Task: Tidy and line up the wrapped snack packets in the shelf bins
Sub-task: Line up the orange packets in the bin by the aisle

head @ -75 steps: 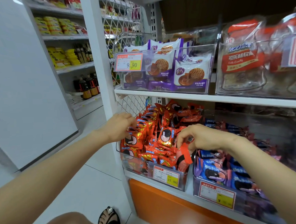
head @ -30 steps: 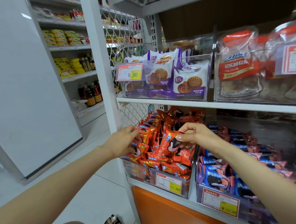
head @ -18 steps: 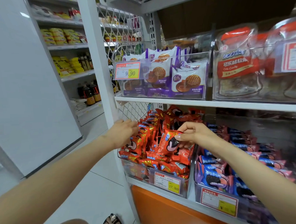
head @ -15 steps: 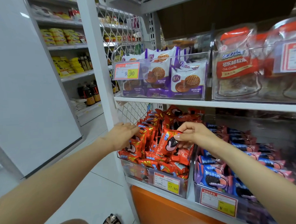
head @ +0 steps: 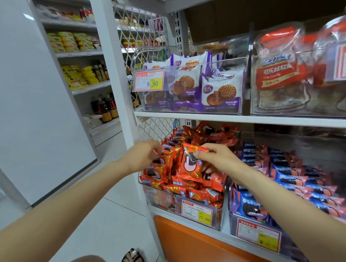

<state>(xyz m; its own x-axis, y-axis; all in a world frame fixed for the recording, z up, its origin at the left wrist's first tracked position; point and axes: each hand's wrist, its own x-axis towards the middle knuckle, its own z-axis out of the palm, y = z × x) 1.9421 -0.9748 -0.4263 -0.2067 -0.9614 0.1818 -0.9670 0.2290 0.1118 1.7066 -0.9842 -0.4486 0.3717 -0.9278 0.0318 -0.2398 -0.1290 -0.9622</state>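
Fingers (head: 208, 155) of the right hand (head: 218, 160) pinch the top of a red packet (head: 190, 165), thumb on its printed face. It stands nearly upright, long axis vertical, over the heaped clear bin (head: 160, 199) at frame centre. The left hand (head: 139, 156) bends over the bin's left row of packets (head: 161, 170), touching their tops; whether it grips one cannot be told.
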